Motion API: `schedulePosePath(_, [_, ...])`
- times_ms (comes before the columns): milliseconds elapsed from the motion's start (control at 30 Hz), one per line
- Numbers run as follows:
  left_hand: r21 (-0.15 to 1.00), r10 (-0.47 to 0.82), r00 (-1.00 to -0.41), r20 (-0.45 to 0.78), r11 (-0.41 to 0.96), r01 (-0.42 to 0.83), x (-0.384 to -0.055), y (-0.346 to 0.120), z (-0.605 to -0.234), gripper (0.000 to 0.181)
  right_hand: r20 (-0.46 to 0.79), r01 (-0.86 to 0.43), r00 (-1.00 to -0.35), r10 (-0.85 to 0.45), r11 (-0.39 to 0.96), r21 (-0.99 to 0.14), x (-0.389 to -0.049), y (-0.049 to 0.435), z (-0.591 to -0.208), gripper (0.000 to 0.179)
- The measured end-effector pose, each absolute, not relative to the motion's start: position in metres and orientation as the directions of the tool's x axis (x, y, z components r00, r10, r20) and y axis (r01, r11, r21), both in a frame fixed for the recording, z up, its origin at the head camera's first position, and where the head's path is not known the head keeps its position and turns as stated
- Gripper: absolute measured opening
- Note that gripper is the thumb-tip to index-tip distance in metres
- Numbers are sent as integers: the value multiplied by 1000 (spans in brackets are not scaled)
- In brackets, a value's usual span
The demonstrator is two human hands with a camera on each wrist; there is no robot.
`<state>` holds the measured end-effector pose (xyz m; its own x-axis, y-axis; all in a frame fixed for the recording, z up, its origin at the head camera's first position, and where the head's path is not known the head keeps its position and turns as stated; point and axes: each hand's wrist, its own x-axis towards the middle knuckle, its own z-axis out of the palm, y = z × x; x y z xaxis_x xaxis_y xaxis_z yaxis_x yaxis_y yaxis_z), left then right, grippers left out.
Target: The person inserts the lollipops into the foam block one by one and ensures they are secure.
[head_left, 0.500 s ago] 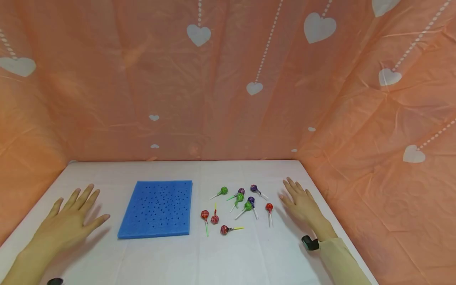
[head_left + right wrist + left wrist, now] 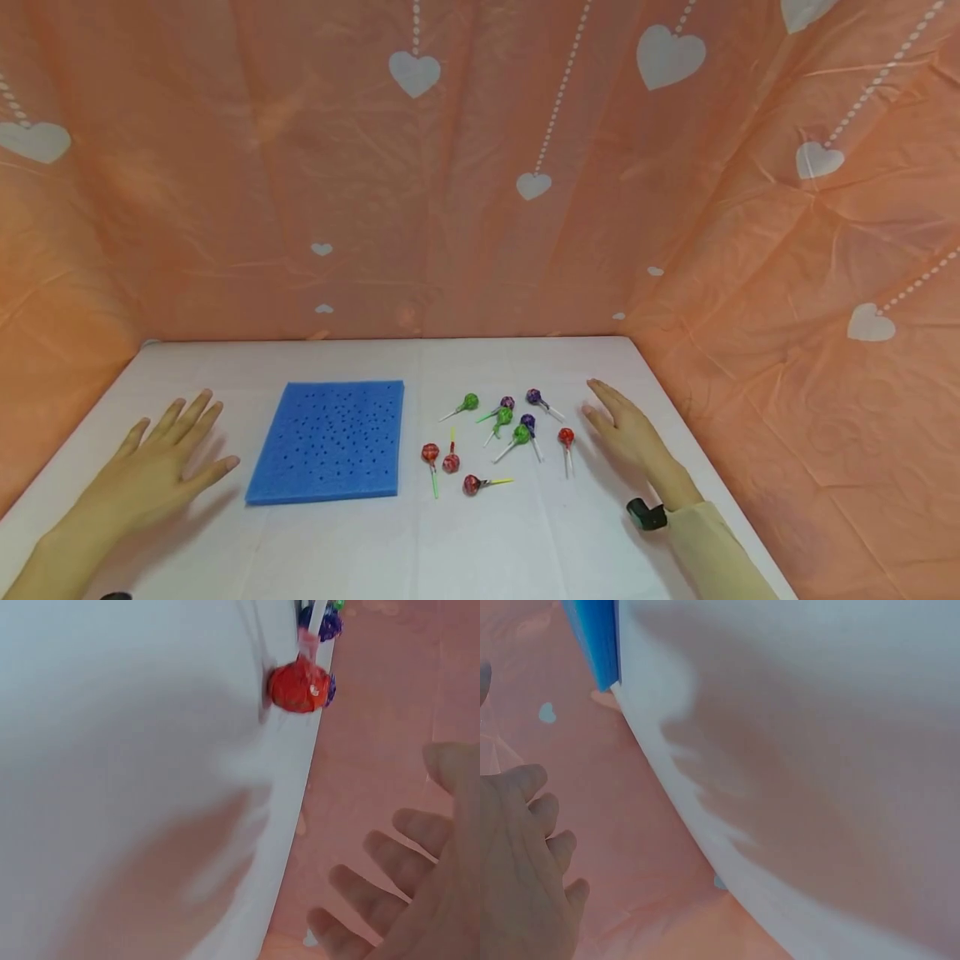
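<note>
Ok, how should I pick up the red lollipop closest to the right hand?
I'd pinch the red lollipop by its round head, coming from the right. That part looks fatter and easier to hold than the thin stick, which points toward you. The right hand is on that side, with no other lollipop between.

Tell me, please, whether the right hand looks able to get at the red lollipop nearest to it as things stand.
Probably yes: the right hand holds nothing and hovers just to the right of the red lollipop, with no other thing seen between them on the white tabletop.
</note>
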<state>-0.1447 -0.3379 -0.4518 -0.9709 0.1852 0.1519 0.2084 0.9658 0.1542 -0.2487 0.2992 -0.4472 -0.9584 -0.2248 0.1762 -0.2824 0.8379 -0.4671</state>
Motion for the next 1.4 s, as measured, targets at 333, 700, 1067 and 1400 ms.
schedulePosePath(333, [160,279,-944,175,938,307,-147,-324,-460,85,159,-240,-971,-179,751,-616,-249,288,-452,39])
schedulePosePath(700, [121,329,-933,145,930,347,-149,-304,-471,87,58,-169,-983,-175,733,-659,-251,280,-457,26])
schedulePosePath(1067, [130,355,-928,116,920,369,-153,-293,-470,85,51,-210,-972,-231,742,-636,-249,276,-462,22])
schedulePosePath(1400, [144,348,-934,77,923,356,-151,-291,-472,83,56,-225,-968,-244,748,-624,-246,274,-464,16])
